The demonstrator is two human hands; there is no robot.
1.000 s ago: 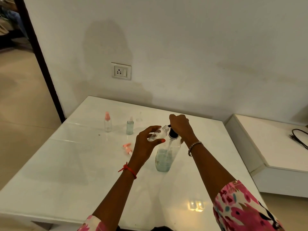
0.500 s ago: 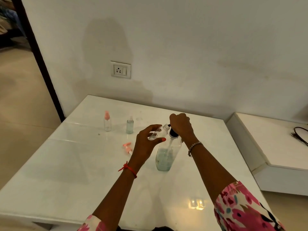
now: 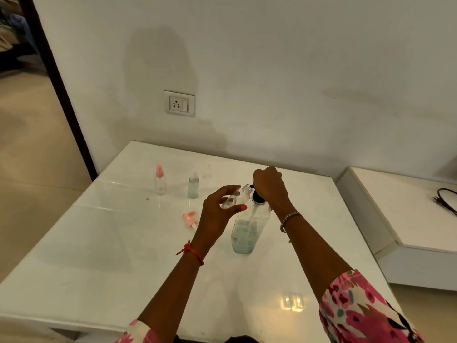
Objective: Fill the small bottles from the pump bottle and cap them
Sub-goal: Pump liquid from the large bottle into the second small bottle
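A clear pump bottle (image 3: 246,231), partly filled with pale blue liquid, stands on the white table (image 3: 111,256). My right hand (image 3: 270,186) is curled over its black pump head. My left hand (image 3: 217,211) holds a small clear uncapped bottle (image 3: 238,198) tilted, with its threaded mouth at the pump's black nozzle. A loose pink spray cap (image 3: 190,218) lies on the table to the left of my left hand. Farther back stand a small clear bottle with a pink cap (image 3: 160,180) and a small bottle of blue liquid with a pale cap (image 3: 193,185).
The table meets a white wall with a power socket (image 3: 179,103). A lower white ledge (image 3: 408,219) with a dark cable (image 3: 446,201) lies to the right. A dark door frame (image 3: 61,90) and tiled floor are at the left.
Both hands stay on the pump bottle and the small bottle. The right hand seems a little higher over the pump head; otherwise only the camera shifted slightly.
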